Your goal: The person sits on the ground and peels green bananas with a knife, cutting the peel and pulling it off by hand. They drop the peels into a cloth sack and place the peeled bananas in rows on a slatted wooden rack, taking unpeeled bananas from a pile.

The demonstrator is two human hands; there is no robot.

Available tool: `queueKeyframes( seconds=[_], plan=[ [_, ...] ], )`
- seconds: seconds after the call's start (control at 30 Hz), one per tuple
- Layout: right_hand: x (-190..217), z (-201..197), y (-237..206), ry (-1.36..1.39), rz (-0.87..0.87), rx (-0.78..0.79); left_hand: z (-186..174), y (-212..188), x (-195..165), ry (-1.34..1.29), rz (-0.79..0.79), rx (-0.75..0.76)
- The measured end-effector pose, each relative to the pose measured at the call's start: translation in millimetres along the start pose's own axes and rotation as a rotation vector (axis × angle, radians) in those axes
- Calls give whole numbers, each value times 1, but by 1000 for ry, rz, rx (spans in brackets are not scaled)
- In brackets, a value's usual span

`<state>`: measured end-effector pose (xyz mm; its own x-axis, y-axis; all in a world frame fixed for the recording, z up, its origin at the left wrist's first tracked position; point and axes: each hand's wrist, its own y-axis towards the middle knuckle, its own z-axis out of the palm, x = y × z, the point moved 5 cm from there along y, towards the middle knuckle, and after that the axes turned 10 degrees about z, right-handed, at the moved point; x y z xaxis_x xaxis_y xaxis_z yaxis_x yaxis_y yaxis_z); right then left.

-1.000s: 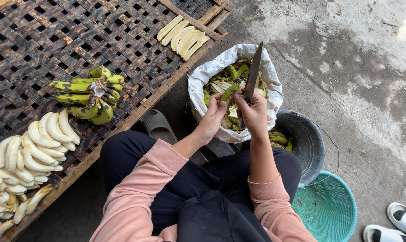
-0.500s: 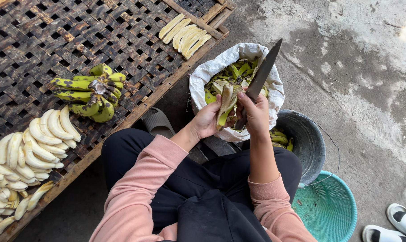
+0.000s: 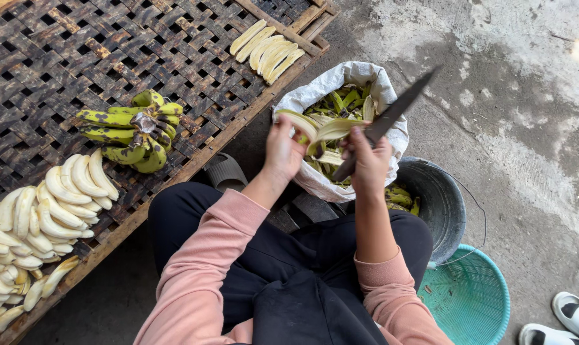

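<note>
My left hand (image 3: pixel 280 150) grips a banana (image 3: pixel 315 128) whose green-yellow peel is spread open in strips. My right hand (image 3: pixel 368 160) holds a long dark knife (image 3: pixel 391 115), its blade pointing up and right, and its fingers also touch the peel. Both hands hover over a white sack (image 3: pixel 321 86) filled with green peels. Pink sleeves cover both forearms, and dark trousers cover my lap.
A woven bamboo rack (image 3: pixel 60 57) lies at left with a green banana bunch (image 3: pixel 133 131), a heap of peeled bananas (image 3: pixel 34 223) and a few peeled ones (image 3: pixel 267 51) at its far edge. A grey bucket (image 3: pixel 439 204), a teal basket (image 3: pixel 474 300) and a white sandal (image 3: pixel 573 313) sit at right.
The peel has been pulled apart into open strips. The knife has tilted further to the right, and both hands have risen slightly over the sack.
</note>
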<state>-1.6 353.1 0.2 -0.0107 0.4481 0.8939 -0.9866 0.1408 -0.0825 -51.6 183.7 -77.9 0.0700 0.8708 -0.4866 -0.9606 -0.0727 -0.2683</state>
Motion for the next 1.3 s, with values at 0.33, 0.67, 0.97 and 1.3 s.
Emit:
queueKeyframes(
  seconds=[0.33, 0.67, 0.97, 1.3],
  plan=[
    [38, 2, -5, -568, -126, -67, -9, 13, -26, -113, 188, 38],
    [13, 28, -19, -827, -65, 167, 17, -16, -20, 112, -181, 226],
    [56, -6, -16, -430, -211, -53, 32, -35, -49, 373, -508, 733],
    [52, -54, 3, -440, -277, -278, 47, -38, -62, 194, -469, 631]
  ],
)
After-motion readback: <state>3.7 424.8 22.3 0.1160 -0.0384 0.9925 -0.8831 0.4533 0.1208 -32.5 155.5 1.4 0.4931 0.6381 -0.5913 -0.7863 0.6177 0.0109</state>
